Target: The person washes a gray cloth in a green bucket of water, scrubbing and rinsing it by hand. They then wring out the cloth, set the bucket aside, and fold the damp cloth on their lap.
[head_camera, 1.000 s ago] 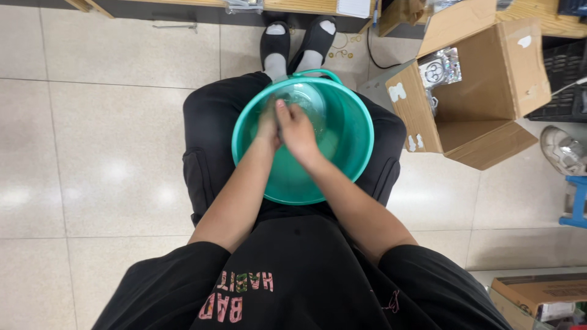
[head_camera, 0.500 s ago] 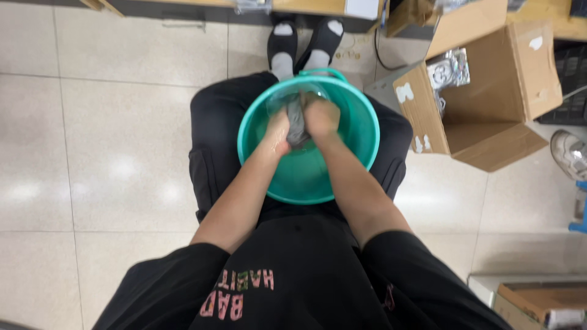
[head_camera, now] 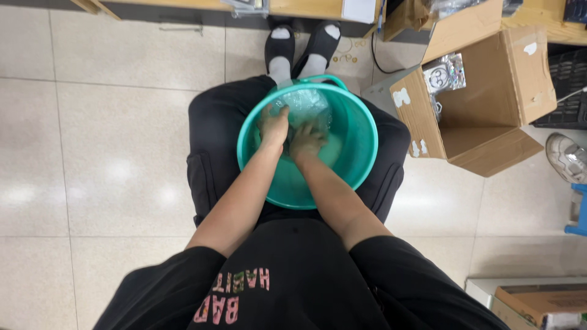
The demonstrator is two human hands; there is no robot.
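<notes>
Grip (head_camera: 292, 133) on cloth (head_camera: 304, 105) in basin (head_camera: 361, 131)

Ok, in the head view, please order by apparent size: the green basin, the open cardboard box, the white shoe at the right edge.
1. Cardboard box and green basin: look alike, and the basin is nearer the camera, so no ranking.
2. White shoe: clearly smallest, partly cut off.

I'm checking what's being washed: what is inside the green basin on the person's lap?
Inside the green basin are soapy, bubbly water, the left hand and the right hand. Both press on something dark between them; the hands and foam hide what it is.
</notes>
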